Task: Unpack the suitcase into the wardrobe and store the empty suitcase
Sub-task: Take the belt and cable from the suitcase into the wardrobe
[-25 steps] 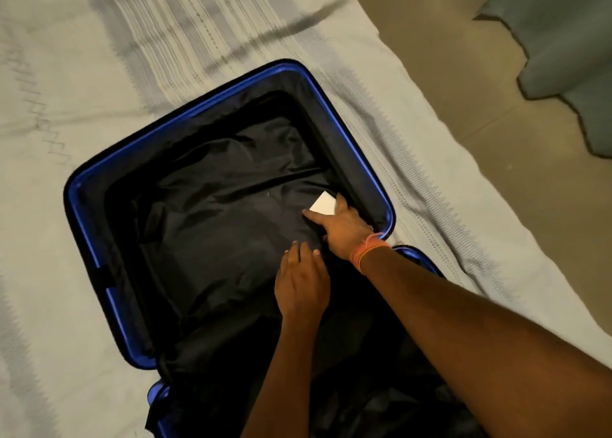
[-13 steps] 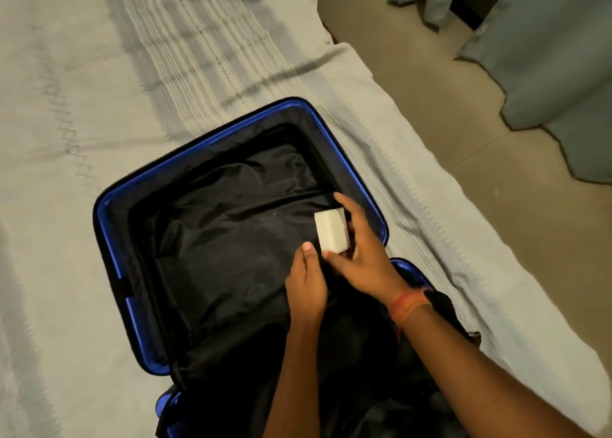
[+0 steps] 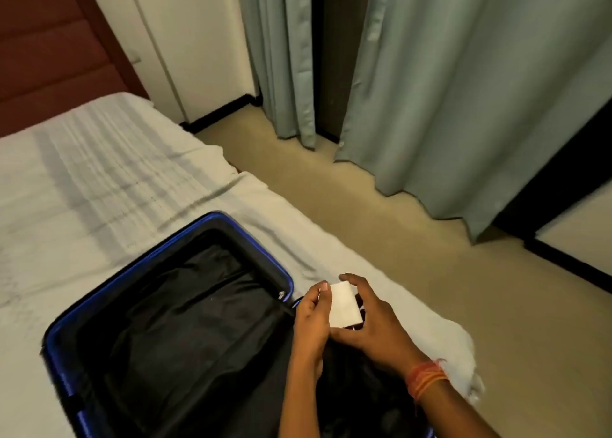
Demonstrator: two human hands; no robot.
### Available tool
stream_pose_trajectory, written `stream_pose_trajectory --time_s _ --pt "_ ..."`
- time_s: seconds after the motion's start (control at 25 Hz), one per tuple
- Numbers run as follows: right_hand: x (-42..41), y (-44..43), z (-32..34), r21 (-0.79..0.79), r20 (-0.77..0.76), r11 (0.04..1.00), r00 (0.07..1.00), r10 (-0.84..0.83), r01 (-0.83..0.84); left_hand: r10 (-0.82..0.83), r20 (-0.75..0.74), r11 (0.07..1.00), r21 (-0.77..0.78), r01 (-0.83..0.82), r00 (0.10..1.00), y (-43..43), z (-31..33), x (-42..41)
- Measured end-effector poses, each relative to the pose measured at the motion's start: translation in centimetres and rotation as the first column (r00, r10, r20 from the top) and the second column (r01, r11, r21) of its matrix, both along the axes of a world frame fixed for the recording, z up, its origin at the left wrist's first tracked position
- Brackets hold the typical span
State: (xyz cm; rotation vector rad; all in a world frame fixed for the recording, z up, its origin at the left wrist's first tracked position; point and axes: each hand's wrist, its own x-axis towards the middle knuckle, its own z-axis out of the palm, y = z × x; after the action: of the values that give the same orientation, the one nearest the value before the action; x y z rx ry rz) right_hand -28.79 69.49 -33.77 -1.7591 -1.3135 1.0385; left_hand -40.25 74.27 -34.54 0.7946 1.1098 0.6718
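Observation:
A blue-rimmed suitcase lies open on the bed, and only its black lining shows inside. Above its right edge both hands hold a small white block. My right hand grips the block from the right, with the thumb under it and the fingers over its top. My left hand pinches the block's left side. An orange thread band circles the right wrist. The wardrobe is not in view.
The bed has a pale striped cover and a dark red headboard. Beige floor runs along the bed's right side. Grey-green curtains hang beyond it, with a dark gap between them and a white wall to their left.
My right hand lifted the white block out of the suitcase's corner to above its right edge. My left hand rose and took its left side. The view swung up toward the curtains.

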Motion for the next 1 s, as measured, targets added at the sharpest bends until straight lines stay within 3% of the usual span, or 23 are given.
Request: stream_pose_trajectory --time_s 0.16,0.32,0.44,0.52,0.64,0.72,0.88,1.0 --pt "6.9 -6.4 3.0 0.093 0.055 0.969 0.97 -0.236 0.231 -0.206 -0.016 0.974 0.097 0.206 0.978 -4.0 2.9 7.7" --pt "14.2 -15.4 3.8 0.181 -0.013 0.841 0.857 -0.515 0.509 -0.437 -0.08 0.861 0.249 0.443 0.896 -10.4 5.7 16.7" --pt "18.7 -23.8 2.9 0.106 -0.113 0.686 0.694 -0.711 0.72 -0.622 -0.168 0.679 0.371 0.634 0.765 -18.4 7.2 23.7" --pt "21.3 -30.9 2.6 0.098 -0.29 0.499 0.505 -0.813 0.861 -0.756 -0.206 0.511 0.406 0.757 0.621 -25.7 8.1 27.8" --pt "23.3 -40.7 2.8 0.057 -0.671 0.176 0.168 -0.722 0.983 -0.874 -0.186 0.348 0.404 0.846 0.449 -35.0 8.2 31.6" --pt "23.7 -46.0 2.8 -0.023 -0.804 -0.013 -0.026 -0.594 1.0 -0.894 -0.247 0.256 0.402 0.879 0.373 -39.6 7.3 33.3" --pt "24.7 -55.4 0.8 -0.109 -0.808 -0.221 -0.216 -0.547 0.969 -0.952 -0.285 -0.005 0.37 0.929 0.108 -48.9 5.2 36.0" --pt "25.2 -61.3 -1.3 -0.167 -0.793 -0.288 -0.302 -0.53 0.943 -0.946 -0.324 -0.099 0.341 0.935 0.018 -55.4 3.5 37.5"
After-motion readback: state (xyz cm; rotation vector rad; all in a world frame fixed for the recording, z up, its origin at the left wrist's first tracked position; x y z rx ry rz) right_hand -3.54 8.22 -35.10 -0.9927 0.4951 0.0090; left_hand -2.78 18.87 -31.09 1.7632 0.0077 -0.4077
